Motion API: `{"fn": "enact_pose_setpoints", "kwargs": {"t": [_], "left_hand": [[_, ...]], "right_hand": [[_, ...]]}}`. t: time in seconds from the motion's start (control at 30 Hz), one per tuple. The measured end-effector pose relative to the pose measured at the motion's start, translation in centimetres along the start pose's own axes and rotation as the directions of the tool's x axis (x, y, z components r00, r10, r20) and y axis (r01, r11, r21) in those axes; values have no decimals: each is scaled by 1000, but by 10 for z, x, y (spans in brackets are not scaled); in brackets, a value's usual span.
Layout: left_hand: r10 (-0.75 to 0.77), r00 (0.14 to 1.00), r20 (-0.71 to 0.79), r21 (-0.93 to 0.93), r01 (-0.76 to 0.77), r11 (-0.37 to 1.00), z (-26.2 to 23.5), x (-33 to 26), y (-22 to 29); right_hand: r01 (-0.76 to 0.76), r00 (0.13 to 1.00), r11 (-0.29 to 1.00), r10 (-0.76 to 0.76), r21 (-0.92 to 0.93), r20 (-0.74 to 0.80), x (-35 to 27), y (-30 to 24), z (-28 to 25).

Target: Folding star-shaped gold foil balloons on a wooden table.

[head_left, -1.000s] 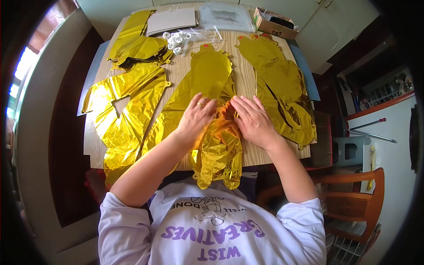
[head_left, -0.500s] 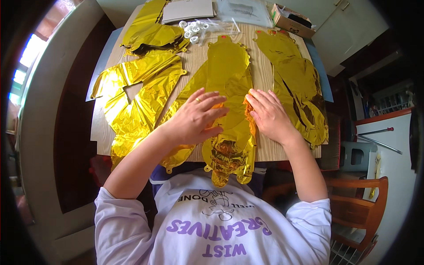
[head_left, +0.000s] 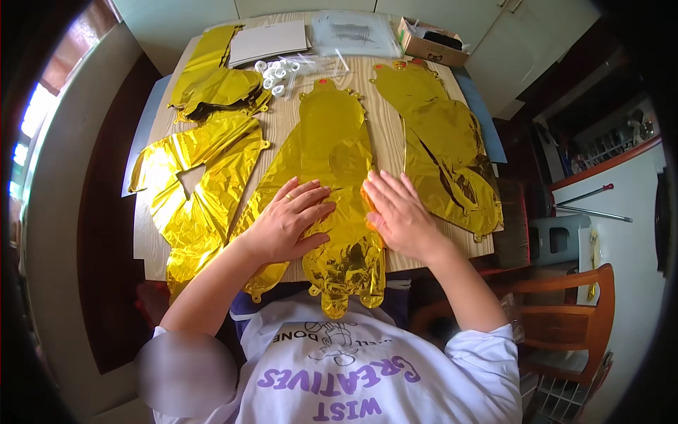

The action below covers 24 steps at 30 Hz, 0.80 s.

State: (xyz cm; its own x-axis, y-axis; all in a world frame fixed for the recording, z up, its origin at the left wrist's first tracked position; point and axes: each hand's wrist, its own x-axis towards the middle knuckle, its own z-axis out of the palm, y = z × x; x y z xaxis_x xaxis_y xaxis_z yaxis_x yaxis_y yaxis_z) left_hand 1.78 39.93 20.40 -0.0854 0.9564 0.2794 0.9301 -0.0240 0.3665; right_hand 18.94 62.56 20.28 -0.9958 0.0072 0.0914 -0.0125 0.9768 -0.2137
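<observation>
A flat gold foil balloon (head_left: 335, 134) lies lengthwise in the middle of the table, its near end hanging over the edge toward me. My left hand (head_left: 293, 215) rests palm down on its left part, fingers spread and thumb pointing right. On the right part lies my right hand (head_left: 399, 212), also flat, fingers stretched forward. A crumpled orange cloth (head_left: 368, 203) peeks out along the right hand's inner side, mostly covered by it. What lies under the left palm is hidden.
More flat gold balloons lie left (head_left: 212, 169) and right (head_left: 445, 134). At the back are white plastic rings (head_left: 277, 74), white card sheets (head_left: 268, 42), a clear plastic sheet (head_left: 357, 34) and a cardboard box (head_left: 431, 44). A wooden chair (head_left: 558, 311) stands at right.
The whole view has shifted, so the table appears lower and further left. My left hand has come slightly nearer to me, and the orange material beside it no longer shows.
</observation>
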Motion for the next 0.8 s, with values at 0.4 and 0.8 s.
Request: {"fn": "enact_pose_setpoints", "kwargs": {"t": [0.4, 0.8], "left_hand": [[-14, 999, -34, 71, 16, 997, -18, 14, 8], [160, 979, -124, 144, -142, 979, 41, 110, -37]], "right_hand": [[11, 1000, 999, -11, -39, 9, -24, -25, 9], [-16, 999, 1000, 17, -24, 40, -24, -23, 14]]}}
